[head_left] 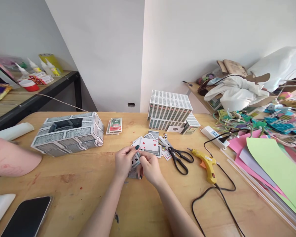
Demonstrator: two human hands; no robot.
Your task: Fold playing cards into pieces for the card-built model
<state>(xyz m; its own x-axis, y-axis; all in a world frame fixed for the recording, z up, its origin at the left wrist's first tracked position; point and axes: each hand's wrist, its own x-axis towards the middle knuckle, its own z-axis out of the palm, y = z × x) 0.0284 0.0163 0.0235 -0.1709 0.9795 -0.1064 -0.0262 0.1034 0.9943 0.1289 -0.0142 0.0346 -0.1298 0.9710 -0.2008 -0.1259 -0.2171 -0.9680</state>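
Note:
Close together near the middle of the table, my left hand (124,161) and my right hand (150,166) both grip playing cards (135,160) between thumbs and fingers. Dark polish shows on the nails. One card shows black pips; a patterned card back (133,173) hangs below, between the hands. Just beyond the fingers lies a loose pile of cards, with a two of hearts (150,144) face up on top. Black-handled scissors (181,159) rest right of the pile, their blades over some cards. My fingertips partly hide the held cards.
A box covered in cards (69,133) stands at left, near a card pack (115,125). Stacked card packs (170,108) stand at the back. A yellow glue gun (207,164) with its cord, a power strip (214,136) and coloured paper (268,164) lie right; a phone (28,217) lies front left.

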